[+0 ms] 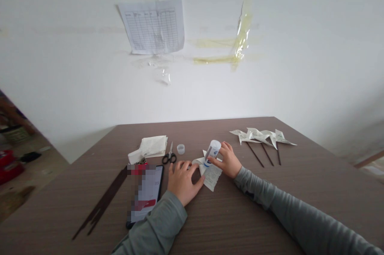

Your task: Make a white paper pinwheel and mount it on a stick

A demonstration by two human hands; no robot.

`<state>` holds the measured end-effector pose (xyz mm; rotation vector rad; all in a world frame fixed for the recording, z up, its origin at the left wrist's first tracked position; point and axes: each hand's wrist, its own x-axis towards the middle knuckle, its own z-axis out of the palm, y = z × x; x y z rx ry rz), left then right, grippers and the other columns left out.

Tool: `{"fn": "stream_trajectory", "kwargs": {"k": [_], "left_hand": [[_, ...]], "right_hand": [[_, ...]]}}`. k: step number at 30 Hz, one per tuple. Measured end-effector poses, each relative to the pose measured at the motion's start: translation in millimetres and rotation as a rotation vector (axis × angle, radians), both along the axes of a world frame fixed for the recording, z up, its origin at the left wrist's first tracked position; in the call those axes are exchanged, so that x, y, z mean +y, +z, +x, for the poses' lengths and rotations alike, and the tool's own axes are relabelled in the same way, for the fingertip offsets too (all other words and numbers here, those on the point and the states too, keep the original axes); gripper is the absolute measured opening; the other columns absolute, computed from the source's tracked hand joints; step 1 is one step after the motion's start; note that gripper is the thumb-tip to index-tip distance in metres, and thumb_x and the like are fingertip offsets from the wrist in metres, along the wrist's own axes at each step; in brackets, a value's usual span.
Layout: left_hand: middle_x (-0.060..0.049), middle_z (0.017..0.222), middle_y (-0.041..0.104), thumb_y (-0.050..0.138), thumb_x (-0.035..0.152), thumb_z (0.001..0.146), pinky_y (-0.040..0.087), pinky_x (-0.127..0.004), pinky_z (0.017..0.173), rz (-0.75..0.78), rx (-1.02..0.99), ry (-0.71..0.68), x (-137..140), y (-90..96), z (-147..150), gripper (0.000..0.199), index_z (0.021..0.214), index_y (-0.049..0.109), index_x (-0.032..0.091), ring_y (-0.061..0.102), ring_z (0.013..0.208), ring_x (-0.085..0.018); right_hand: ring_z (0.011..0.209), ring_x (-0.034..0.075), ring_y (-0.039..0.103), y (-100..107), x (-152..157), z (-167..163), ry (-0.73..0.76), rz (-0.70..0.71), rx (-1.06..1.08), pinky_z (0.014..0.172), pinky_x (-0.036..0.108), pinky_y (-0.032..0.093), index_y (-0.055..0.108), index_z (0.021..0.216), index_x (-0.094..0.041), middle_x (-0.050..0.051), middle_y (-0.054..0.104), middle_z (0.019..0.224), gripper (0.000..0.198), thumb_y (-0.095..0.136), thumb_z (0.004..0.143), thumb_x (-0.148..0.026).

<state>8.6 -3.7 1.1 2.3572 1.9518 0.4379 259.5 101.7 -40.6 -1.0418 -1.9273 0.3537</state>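
My right hand grips a white and blue glue stick, tilted with its lower end down at a piece of paper. This paper has print or writing on it, and part of it is folded up. At its left edge rests my left hand, fingers apart and curved, with the thumb by the paper. The left hand covers some of the paper. A small clear cap and black-handled scissors lie just beyond the left hand.
Three paper pinwheels on dark sticks lie at the back right. To the left are a paper stack, a phone and a bundle of thin dark sticks. A wall stands behind the table.
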Motion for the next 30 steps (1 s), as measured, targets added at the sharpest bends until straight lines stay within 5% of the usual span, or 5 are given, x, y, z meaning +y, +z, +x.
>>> {"fn": "stream_trajectory", "kwargs": {"k": [7, 13, 19, 26, 30], "left_hand": [[-0.010, 0.154, 0.095, 0.094, 0.044, 0.110, 0.055, -0.077, 0.146, 0.075, -0.005, 0.014, 1.6, -8.0, -3.0, 0.034, 0.143, 0.099, 0.039, 0.079, 0.158, -0.046], [-0.011, 0.152, 0.095, 0.091, 0.046, 0.113, 0.054, -0.079, 0.146, 0.115, -0.022, -0.013, 6.1, -22.6, -11.7, 0.035, 0.147, 0.097, 0.038, 0.079, 0.156, -0.046], [-0.011, 0.155, 0.094, 0.085, 0.050, 0.116, 0.052, -0.077, 0.147, 0.126, -0.038, -0.055, 10.5, -33.2, -21.8, 0.038, 0.151, 0.096, 0.040, 0.077, 0.158, -0.045], [-0.009, 0.154, 0.094, 0.089, 0.051, 0.112, 0.054, -0.070, 0.146, 0.110, -0.051, -0.042, 8.9, -28.4, -21.2, 0.038, 0.149, 0.098, 0.044, 0.077, 0.157, -0.043], [-0.010, 0.157, 0.094, 0.086, 0.051, 0.114, 0.051, -0.074, 0.148, 0.091, -0.051, -0.044, 8.1, -27.3, -20.4, 0.039, 0.150, 0.097, 0.042, 0.076, 0.159, -0.044]], "right_hand": [[0.124, 0.045, 0.090, -3.8, 4.1, 12.1, -0.066, -0.014, 0.359, 0.125, 0.069, 0.071, 0.098, 0.116, -0.032, 0.014, 0.098, 0.126, 0.046, 0.094, 0.102, -0.075], [0.128, 0.042, 0.087, -2.4, 8.9, 19.3, -0.160, 0.023, 0.232, 0.132, 0.070, 0.065, 0.098, 0.150, -0.038, 0.013, 0.096, 0.132, 0.053, 0.099, 0.099, -0.051], [0.131, 0.039, 0.086, -4.6, 10.7, 25.0, -0.209, -0.112, 0.134, 0.135, 0.069, 0.059, 0.102, 0.147, -0.038, 0.012, 0.092, 0.128, 0.048, 0.077, 0.107, -0.030], [0.132, 0.041, 0.090, -3.9, 15.4, 28.0, -0.067, -0.056, 0.249, 0.125, 0.061, 0.069, 0.105, 0.124, -0.036, 0.012, 0.098, 0.140, 0.032, 0.084, 0.105, -0.050], [0.126, 0.042, 0.093, -6.8, 18.2, 30.3, -0.095, -0.034, 0.256, 0.123, 0.062, 0.070, 0.096, 0.102, -0.032, 0.013, 0.098, 0.123, 0.023, 0.086, 0.101, -0.053]]}}
